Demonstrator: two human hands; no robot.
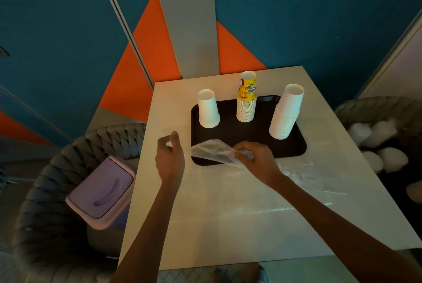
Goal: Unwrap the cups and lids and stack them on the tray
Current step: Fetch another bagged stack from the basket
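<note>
A black tray lies on the white table and carries three upside-down stacks of paper cups: a short white stack on the left, a tall yellow-printed stack in the middle and a white stack on the right. My right hand pinches a crumpled clear plastic wrapper over the tray's near left corner. My left hand hovers just left of the wrapper, its fingers loosely curled and holding nothing that I can see.
Another clear wrapper lies flat on the table to my right. A lilac lidded bin sits on the woven chair at the left. A chair at the right holds wrapped white packs.
</note>
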